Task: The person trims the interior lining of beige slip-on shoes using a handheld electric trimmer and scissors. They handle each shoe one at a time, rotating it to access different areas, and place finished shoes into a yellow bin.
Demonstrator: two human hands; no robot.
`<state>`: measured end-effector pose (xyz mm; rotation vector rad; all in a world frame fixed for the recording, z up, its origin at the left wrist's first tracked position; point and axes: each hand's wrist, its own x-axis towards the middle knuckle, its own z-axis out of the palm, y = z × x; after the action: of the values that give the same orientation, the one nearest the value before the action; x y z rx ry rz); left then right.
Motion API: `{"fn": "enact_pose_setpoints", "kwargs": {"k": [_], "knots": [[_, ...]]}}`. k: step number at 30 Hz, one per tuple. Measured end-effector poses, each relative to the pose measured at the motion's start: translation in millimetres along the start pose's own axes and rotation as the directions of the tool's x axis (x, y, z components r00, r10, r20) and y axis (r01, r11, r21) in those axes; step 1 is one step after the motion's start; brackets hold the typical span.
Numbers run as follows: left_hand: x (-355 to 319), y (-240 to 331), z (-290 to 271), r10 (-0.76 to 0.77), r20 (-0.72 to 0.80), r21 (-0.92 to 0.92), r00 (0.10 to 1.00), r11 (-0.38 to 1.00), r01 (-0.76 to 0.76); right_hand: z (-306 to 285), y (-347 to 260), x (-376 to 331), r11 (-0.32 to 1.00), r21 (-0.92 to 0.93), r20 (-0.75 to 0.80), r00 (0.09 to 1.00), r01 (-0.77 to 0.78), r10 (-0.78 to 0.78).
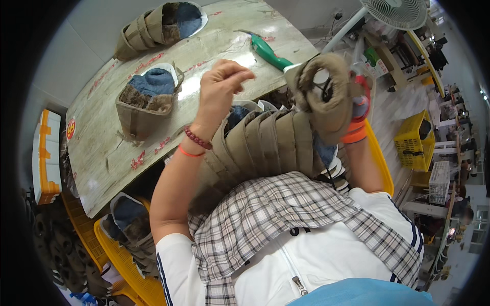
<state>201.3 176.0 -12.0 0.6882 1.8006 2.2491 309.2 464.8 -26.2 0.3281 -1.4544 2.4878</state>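
Observation:
My right hand (360, 104), partly hidden, grips a brown fur-lined shoe upper (329, 115) raised above my lap. A red loop (363, 81), perhaps a scissors handle, shows at that hand. Left of it, my left hand (224, 84) hangs over the table edge with fingers curled and pressed together; whatever they hold, if anything, cannot be made out. Across my lap leans a long nested row of brown uppers (265, 143). On the table (204, 51) lie one blue-and-fur-lined upper (148, 102) and, farther back, a nested stack of uppers (158, 28).
A green-handled tool (268, 52) with a hooked metal tip lies toward the table's far right. Beyond it stands a white fan (393, 13). Yellow baskets (115, 250) holding uppers are at lower left; another yellow basket (416, 140) sits on the floor to the right.

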Motion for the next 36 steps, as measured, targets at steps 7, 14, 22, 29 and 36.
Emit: {"fn": "enact_pose_setpoints", "kwargs": {"k": [7,14,22,29,36], "knots": [[-33,1,-67,0.267,0.078,0.996,0.96,0.029,-0.089,16,-106,-55,0.619,-0.784,-0.208,0.959,-0.045,-0.194],[-121,-5,-108,0.005,-0.214,0.732,0.977,0.663,0.157,10,-24,-89,0.343,-0.885,-0.263,0.946,-0.314,0.188],[-290,-46,-110,-0.422,-0.777,-0.302,0.467,0.901,0.311,-12,46,-100,0.509,-0.861,0.1,0.976,-0.014,0.196],[-293,-38,-91,-0.095,-0.606,0.479,0.79,0.75,0.457,-15,56,-96,0.722,-0.375,-0.332,0.811,-0.581,0.481],[-249,-33,-89,-0.603,-0.22,-0.679,0.767,0.659,0.324,43,34,-53,0.702,-0.194,-0.114,0.726,-0.686,0.678]]}}
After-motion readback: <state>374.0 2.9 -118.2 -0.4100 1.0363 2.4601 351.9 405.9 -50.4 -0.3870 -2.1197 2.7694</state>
